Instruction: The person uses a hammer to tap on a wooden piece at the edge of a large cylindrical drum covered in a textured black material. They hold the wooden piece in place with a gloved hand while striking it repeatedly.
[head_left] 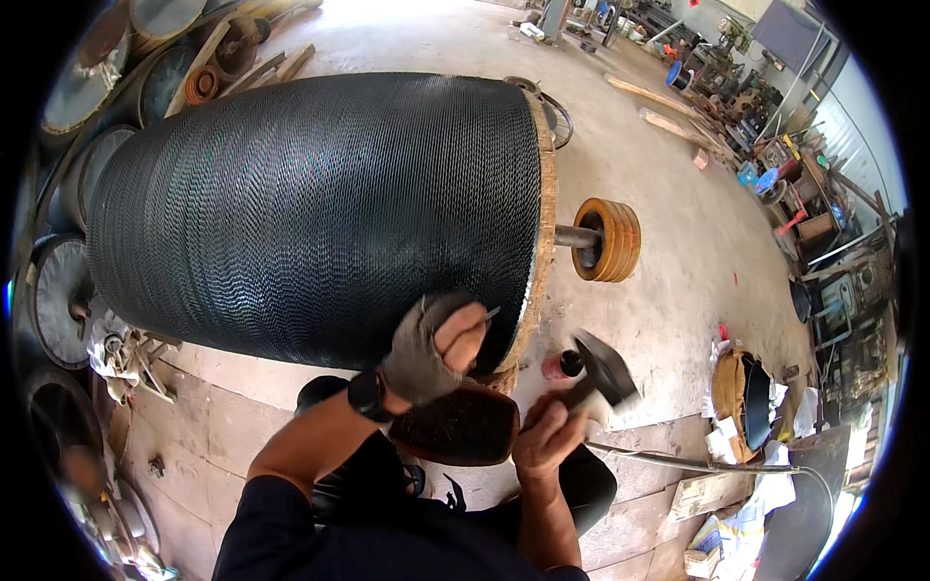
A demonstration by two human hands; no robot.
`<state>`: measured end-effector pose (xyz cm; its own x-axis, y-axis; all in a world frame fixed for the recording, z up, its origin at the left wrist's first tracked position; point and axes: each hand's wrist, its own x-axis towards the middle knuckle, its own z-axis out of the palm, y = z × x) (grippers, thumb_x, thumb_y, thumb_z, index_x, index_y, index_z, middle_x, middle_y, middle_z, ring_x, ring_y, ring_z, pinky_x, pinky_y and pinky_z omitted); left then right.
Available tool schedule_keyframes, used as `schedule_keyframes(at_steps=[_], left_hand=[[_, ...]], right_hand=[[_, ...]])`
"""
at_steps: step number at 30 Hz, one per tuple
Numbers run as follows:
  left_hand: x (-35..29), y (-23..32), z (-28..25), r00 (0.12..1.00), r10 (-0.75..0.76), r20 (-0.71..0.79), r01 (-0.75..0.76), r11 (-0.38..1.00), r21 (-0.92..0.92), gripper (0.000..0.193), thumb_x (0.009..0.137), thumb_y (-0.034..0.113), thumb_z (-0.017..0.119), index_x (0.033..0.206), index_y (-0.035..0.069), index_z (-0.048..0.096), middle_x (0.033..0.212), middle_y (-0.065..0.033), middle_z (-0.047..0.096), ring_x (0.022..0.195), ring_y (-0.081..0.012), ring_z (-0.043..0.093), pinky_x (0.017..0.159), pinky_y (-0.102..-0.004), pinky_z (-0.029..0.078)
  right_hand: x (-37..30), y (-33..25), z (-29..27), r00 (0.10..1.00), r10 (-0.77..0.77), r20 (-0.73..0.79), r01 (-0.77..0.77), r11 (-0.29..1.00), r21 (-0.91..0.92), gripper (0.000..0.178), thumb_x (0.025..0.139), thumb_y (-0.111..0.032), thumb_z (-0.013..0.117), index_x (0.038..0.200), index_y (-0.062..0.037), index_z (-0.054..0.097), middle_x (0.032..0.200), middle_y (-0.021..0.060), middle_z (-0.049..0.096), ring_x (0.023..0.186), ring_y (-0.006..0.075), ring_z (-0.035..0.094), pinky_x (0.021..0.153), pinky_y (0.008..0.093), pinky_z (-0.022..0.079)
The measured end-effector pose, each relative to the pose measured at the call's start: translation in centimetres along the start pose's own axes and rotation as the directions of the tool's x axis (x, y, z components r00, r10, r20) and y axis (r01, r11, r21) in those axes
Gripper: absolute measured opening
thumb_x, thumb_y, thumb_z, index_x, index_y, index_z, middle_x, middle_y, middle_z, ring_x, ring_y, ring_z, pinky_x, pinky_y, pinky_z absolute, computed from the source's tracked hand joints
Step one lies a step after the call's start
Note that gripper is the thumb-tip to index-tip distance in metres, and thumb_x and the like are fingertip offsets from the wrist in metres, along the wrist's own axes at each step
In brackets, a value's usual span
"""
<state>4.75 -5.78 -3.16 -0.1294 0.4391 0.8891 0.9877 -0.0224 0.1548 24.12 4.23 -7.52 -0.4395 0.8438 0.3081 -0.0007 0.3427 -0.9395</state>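
Observation:
A large black roller (pixel 320 213) with a finely ridged surface lies across the view, with a worn tan rim (pixel 547 213) at its right end. My left hand (pixel 431 351), in a grey fingerless glove, rests close to the roller's lower right part. Its fingers are closed around a thin metal rod (pixel 492 313), whose tip sticks out toward the rim; its exact kind is hard to make out. My right hand (pixel 550 438) grips a hammer (pixel 603 370) by the handle, its head raised beside the roller's end and apart from the rod.
An orange-brown grooved pulley (pixel 608 240) sits on the roller's shaft. Below my hands is a dark brown tray (pixel 460 426); a small red can (pixel 562 365) stands behind the hammer. A metal pipe (pixel 678 463) runs off to the right. More drums (pixel 63 300) line the left.

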Motion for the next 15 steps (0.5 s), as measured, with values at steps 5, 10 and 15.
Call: schedule_keyframes(at_steps=[5, 10, 15], left_hand=[[2.1, -4.2, 0.8, 0.998, 0.065, -0.014, -0.061, 0.975, 0.214, 0.038, 0.072, 0.000, 0.072, 0.109, 0.004, 0.066, 0.108, -0.0123, 0.064, 0.094, -0.0319, 0.065, 0.077, -0.0448, 0.054], [2.9, -3.9, 1.0, 0.998, 0.059, 0.003, -0.057, 0.954, 0.293, 0.044, 0.072, 0.001, 0.074, 0.115, 0.006, 0.069, 0.107, -0.0095, 0.061, 0.092, -0.0295, 0.064, 0.077, -0.0430, 0.054], [2.7, -4.1, 1.3, 0.999, 0.050, -0.009, -0.045, 0.952, 0.304, 0.045, 0.072, 0.001, 0.074, 0.116, 0.006, 0.069, 0.107, -0.0089, 0.060, 0.092, -0.0298, 0.063, 0.077, -0.0431, 0.054]], right_hand=[[2.0, 0.9, 2.1, 0.984, -0.118, 0.137, 0.171, 0.855, -0.489, 0.023, 0.102, -0.016, 0.051, 0.100, 0.0067, 0.054, 0.070, 0.0244, 0.060, 0.056, 0.0469, 0.056, 0.051, 0.0438, 0.044], [0.3, 1.1, 0.3, 0.989, -0.147, 0.014, 0.148, 0.987, -0.057, 0.023, 0.101, -0.017, 0.054, 0.095, 0.0056, 0.052, 0.066, 0.0075, 0.056, 0.055, 0.0184, 0.054, 0.049, 0.0342, 0.042], [2.4, 3.2, 1.3, 0.967, -0.230, 0.106, 0.253, 0.874, -0.415, 0.028, 0.105, -0.025, 0.048, 0.096, 0.0006, 0.055, 0.061, 0.0066, 0.054, 0.048, 0.0171, 0.048, 0.045, 0.0316, 0.037]])
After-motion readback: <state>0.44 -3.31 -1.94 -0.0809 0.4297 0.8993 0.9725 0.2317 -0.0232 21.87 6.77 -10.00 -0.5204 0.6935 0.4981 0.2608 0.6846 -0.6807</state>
